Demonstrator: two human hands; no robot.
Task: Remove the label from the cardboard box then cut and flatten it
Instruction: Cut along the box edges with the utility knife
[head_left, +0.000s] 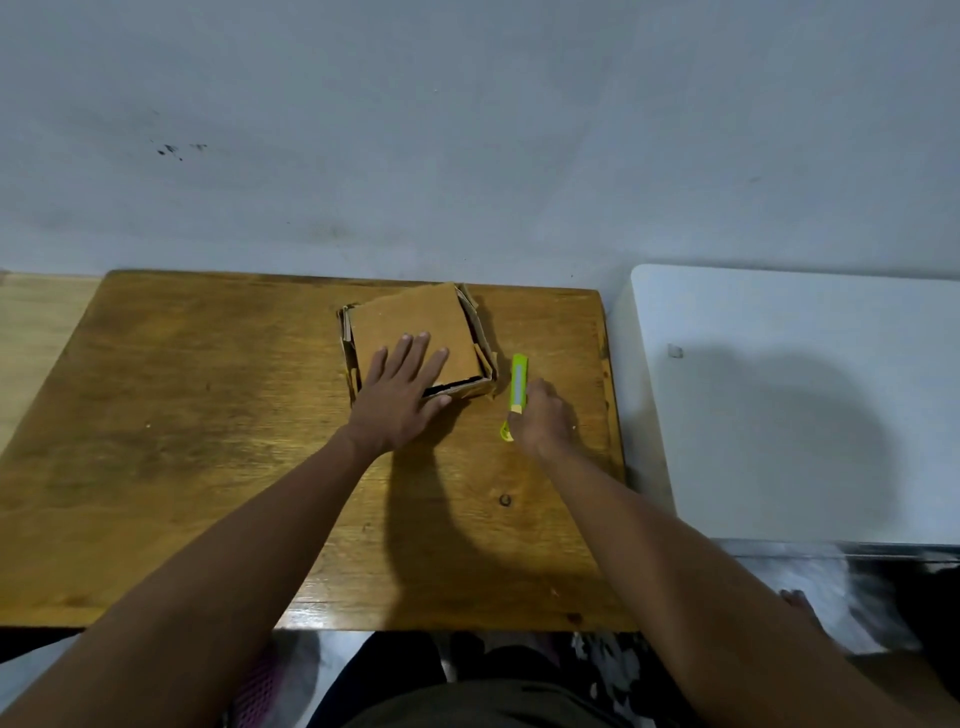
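Note:
The brown cardboard box (415, 325) lies squashed low on the wooden table (208, 415), near its far edge, with torn flaps sticking out at the sides. My left hand (400, 395) presses flat on the box's top panel, fingers spread and straight. A lime-green utility knife (518, 387) lies on the table just right of the box. My right hand (543, 415) sits over the knife's near end with fingers curled around it. No label shows on the visible cardboard.
A white surface (805, 389) stands to the right of the table, with a narrow gap between. A grey wall (467, 130) rises directly behind the table. My legs and patterned fabric (608, 670) show below the table's near edge.

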